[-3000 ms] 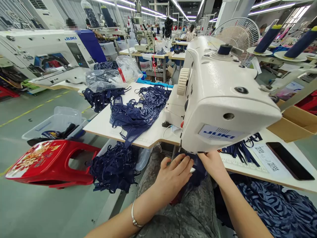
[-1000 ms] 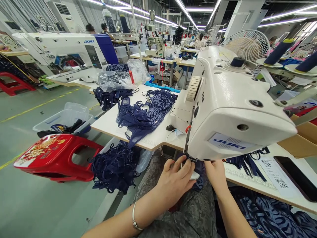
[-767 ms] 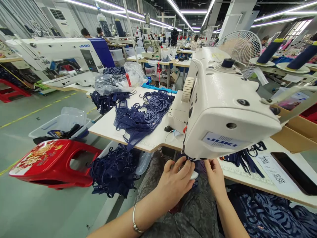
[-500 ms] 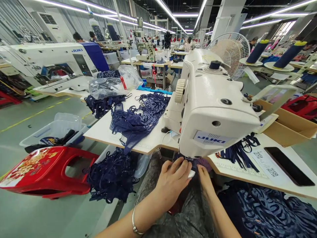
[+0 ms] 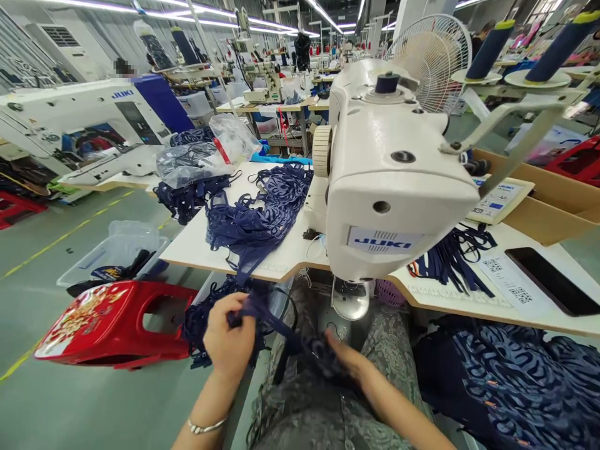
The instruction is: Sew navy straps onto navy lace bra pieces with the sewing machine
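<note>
A dark navy strappy garment (image 5: 312,347) stretches across my lap, blurred by motion. My left hand (image 5: 229,334) is closed round one end of it and raised at the left. My right hand (image 5: 345,357) grips the other part lower down; its fingers are smeared and partly behind the cloth. Just beyond the hands, the bare metal arm bed (image 5: 350,299) of the white JUKI sewing machine (image 5: 398,187) shows, with no cloth on it. More navy garments (image 5: 262,212) lie piled on the table left of the machine.
A heap of navy straps (image 5: 206,319) is below the table's left edge, by a red stool (image 5: 117,322). On the right are cut navy strips (image 5: 459,259), a phone (image 5: 555,281), a cardboard box (image 5: 557,200) and patterned navy garments (image 5: 525,381). A purple basket (image 5: 389,292) sits under the table.
Both hands have come away from under the machine head, bringing the navy garment toward my lap. The left hand moved left and the right hand down. The metal bed is now uncovered.
</note>
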Demonstrator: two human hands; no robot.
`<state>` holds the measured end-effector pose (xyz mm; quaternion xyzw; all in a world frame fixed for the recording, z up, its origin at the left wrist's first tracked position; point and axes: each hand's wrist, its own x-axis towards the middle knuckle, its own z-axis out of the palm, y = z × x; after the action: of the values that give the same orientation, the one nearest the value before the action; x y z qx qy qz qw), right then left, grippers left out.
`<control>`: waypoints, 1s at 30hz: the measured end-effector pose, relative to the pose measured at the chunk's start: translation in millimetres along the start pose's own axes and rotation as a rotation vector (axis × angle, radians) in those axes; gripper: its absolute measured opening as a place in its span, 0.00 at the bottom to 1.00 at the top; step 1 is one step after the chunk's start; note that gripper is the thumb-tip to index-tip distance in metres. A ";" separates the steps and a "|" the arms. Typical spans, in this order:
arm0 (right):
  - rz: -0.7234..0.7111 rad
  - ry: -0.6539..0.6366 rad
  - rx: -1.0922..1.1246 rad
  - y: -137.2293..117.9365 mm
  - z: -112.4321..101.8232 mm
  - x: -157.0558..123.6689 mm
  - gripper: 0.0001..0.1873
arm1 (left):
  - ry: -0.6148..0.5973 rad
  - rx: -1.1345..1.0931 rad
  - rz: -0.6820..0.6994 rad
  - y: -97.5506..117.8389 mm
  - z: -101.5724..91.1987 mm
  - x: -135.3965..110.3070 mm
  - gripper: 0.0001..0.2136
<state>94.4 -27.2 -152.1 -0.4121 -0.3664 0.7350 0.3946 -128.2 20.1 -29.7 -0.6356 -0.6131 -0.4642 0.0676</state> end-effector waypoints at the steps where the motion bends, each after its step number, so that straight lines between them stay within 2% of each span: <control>1: 0.030 -0.016 0.027 -5.6 -12.0 -5.1 0.36 | -0.057 0.111 -0.046 -13.4 0.0 1.2 0.03; 4: 0.083 -0.032 0.076 -26.4 -55.1 -20.0 0.31 | -0.290 0.197 -0.046 -38.5 7.7 -2.3 0.03; 6: 0.108 -0.025 0.096 -39.4 -76.5 -28.0 0.29 | -0.457 0.154 0.026 -34.7 17.6 -10.8 0.05; 9: 0.066 0.082 0.135 -54.7 -84.2 -34.6 0.25 | -0.721 0.009 0.211 3.8 31.3 -28.1 0.14; 12: -0.028 0.216 0.172 -65.7 -69.4 -36.9 0.26 | -0.991 -0.164 0.504 56.5 40.3 -40.6 0.23; 14: -0.065 0.268 0.184 -70.5 -56.0 -39.1 0.28 | -0.994 -0.103 0.624 81.8 46.6 -43.6 0.17; 17: -0.046 0.297 0.148 -74.6 -40.7 -44.9 0.30 | -0.969 -0.036 0.673 96.4 56.4 -42.7 0.08; 19: -0.074 0.326 0.016 -77.1 -35.6 -49.0 0.29 | -0.960 -0.015 0.692 96.5 60.0 -41.8 0.08; 23: -0.237 0.355 -0.478 -82.6 -34.9 -52.1 0.26 | -0.938 0.030 0.696 93.7 58.5 -44.7 0.08; 25: -0.264 0.371 -0.693 -83.5 -38.1 -49.5 0.26 | -0.943 0.033 0.705 93.4 56.7 -48.4 0.08; 27: -0.265 0.425 -0.816 -83.5 -42.0 -44.8 0.24 | -0.962 0.020 0.733 93.7 56.3 -52.6 0.08; 30: -0.267 0.514 -0.842 -85.9 -44.7 -39.6 0.22 | -0.972 0.024 0.737 95.7 59.0 -57.6 0.10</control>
<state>172.2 -16.6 -82.8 -0.6525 -0.5712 0.3417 0.3622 -7.1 -5.4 -55.3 -0.9443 -0.3186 -0.0599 -0.0564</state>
